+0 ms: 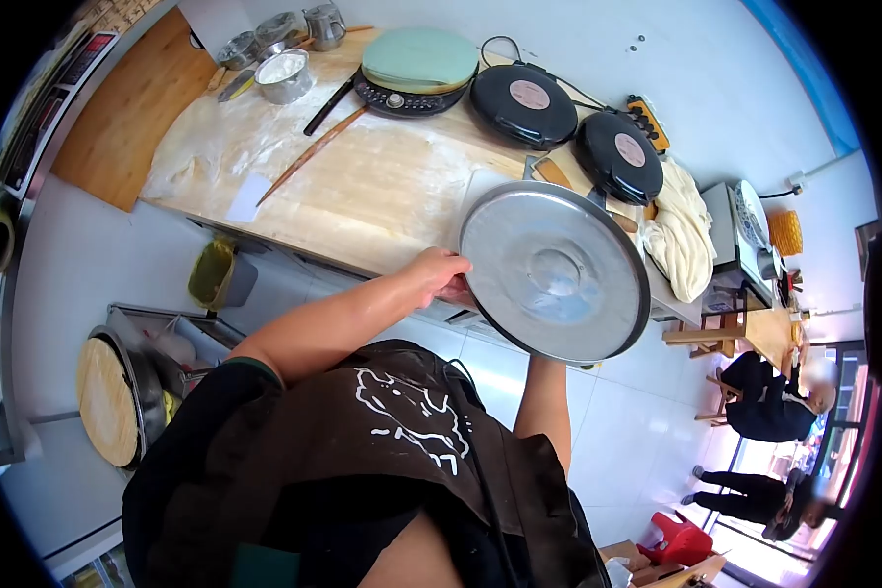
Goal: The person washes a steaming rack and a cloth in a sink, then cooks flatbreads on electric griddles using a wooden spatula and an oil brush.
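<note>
Round metal tray [598,265] held just right of view's middle, over near edge of floured worktable [363,196]. Left hand [439,276] clamped on tray rim at nine o'clock. Right forearm [547,402] meets tray at six o'clock; right hand hidden behind it, cannot tell its grip. From tray: larger black griddle [519,113] at twelve o'clock, smaller black griddle [612,162] at one, cream cloth [678,245] between two and three.
</note>
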